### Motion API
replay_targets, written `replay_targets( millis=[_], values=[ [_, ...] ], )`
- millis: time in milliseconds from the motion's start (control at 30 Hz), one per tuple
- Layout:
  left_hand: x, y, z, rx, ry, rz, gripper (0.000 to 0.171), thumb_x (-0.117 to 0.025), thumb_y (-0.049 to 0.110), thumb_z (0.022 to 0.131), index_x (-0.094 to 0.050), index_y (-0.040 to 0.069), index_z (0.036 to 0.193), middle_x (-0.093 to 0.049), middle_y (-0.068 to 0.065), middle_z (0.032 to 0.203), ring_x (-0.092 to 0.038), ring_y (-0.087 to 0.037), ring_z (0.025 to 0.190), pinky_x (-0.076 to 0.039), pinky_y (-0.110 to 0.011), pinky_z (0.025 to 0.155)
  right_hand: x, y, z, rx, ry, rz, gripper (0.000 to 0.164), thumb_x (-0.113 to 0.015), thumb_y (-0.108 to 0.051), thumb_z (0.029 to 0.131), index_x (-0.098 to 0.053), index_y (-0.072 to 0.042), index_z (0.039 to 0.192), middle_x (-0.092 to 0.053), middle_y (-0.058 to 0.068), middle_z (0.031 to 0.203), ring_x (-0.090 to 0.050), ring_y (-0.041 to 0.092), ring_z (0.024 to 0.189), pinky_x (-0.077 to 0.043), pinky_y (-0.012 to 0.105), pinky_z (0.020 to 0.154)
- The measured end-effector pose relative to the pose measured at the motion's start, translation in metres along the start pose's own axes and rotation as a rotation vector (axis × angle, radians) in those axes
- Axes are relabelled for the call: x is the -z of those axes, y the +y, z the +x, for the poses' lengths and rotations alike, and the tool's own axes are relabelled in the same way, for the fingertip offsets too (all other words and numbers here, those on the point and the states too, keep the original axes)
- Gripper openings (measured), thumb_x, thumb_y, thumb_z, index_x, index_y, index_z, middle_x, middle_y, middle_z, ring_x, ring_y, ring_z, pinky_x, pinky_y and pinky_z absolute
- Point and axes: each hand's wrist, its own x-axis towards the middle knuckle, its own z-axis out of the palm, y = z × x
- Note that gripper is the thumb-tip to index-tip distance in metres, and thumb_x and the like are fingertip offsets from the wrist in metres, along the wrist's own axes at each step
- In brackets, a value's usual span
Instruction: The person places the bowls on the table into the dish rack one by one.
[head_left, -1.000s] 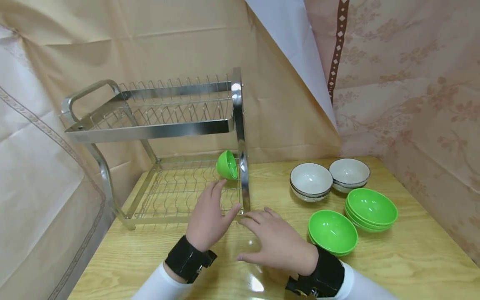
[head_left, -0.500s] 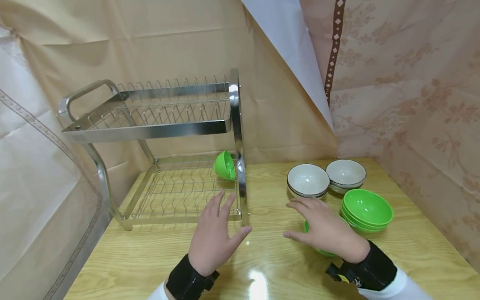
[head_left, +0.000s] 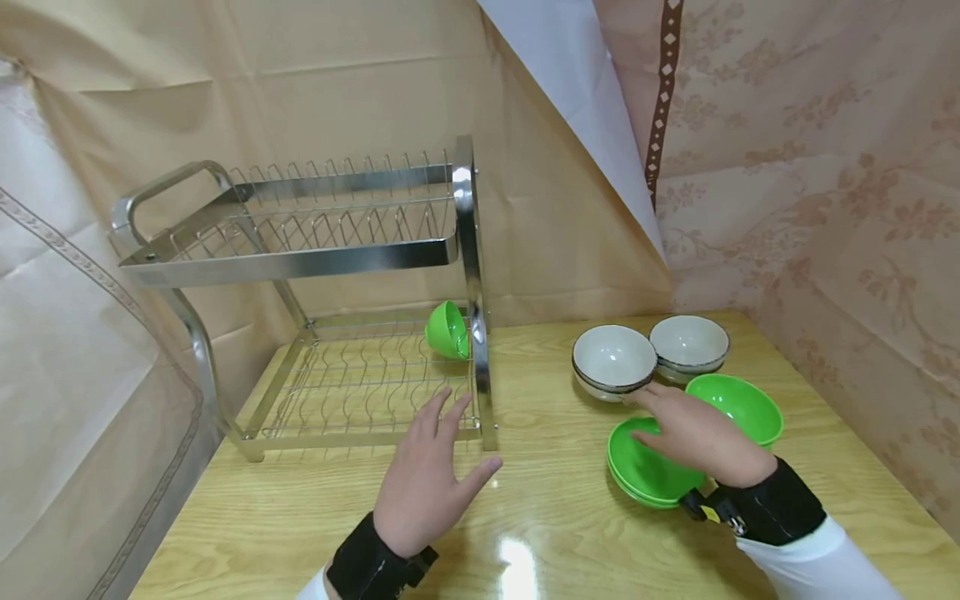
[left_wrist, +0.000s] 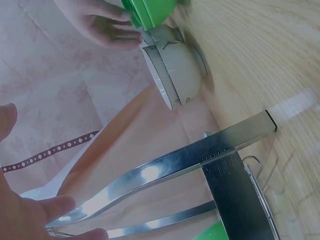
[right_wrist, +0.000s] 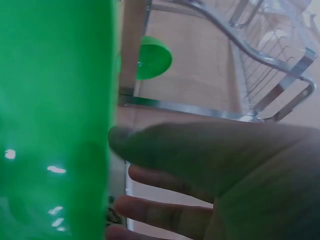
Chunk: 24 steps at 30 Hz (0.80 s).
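Observation:
My right hand hovers over the front stack of green bowls, thumb above the inside of the top bowl and fingers extended past its far rim. In the right wrist view the thumb tip lies right at the edge of a green bowl. Partly hidden behind the hand is a second green stack. My left hand is held above the table before the metal dish rack, fingers spread, holding nothing. On the rack's lower tier, tilted at the right end, sits green bowlware.
Two stacks of white, dark-rimmed bowls stand at the back right, close behind the green ones. The rack's right-hand post rises between the rack and the bowls. Cloth hangs behind the wooden table.
My right hand has moved right, from near the rack's front corner to over the front green bowls. My left hand has drawn back slightly toward me, then stayed about still.

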Motion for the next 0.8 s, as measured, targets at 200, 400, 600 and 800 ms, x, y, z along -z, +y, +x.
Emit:
replay_targets(
  millis=[200,400,600,800],
  values=[
    [0.003,0.0,0.0,0.009,-0.004,0.009,0.087,-0.041,0.078,0.088,-0.037,0.02,0.153,-0.032,-0.012,0.157,-0.038,-0.033,0.14,-0.045,-0.053,0.102,-0.004,0.005,0.001,-0.046,-0.068,0.027,0.032,-0.074,-0.012,0.087,-0.066,-0.004,0.117,-0.067,0.008,0.111,-0.064,0.028,0.103,-0.054,0.046,0.083],
    [0.003,-0.001,0.0,-0.006,0.003,0.011,0.086,-0.042,0.077,0.089,-0.038,0.019,0.152,-0.033,-0.013,0.157,-0.038,-0.033,0.139,-0.046,-0.053,0.102,-0.002,0.01,0.003,-0.108,-0.107,0.041,0.019,-0.067,-0.003,0.088,-0.071,-0.008,0.106,-0.071,0.005,0.101,-0.066,0.022,0.091,-0.055,0.044,0.075],
    [0.003,0.0,-0.001,-0.003,0.008,0.006,0.086,-0.043,0.077,0.088,-0.039,0.019,0.152,-0.033,-0.012,0.157,-0.038,-0.033,0.14,-0.046,-0.053,0.102,-0.002,0.014,0.004,-0.115,-0.118,0.05,0.018,-0.064,-0.001,0.089,-0.072,-0.008,0.104,-0.071,0.005,0.1,-0.066,0.023,0.092,-0.055,0.044,0.076],
    [0.004,0.001,-0.001,0.004,-0.001,0.003,0.086,-0.043,0.077,0.088,-0.038,0.019,0.152,-0.032,-0.012,0.158,-0.037,-0.033,0.14,-0.044,-0.053,0.104,-0.005,0.015,0.005,-0.132,-0.089,0.055,0.014,-0.059,-0.002,0.092,-0.071,-0.007,0.098,-0.069,0.003,0.091,-0.064,0.019,0.083,-0.054,0.041,0.071]
  ],
)
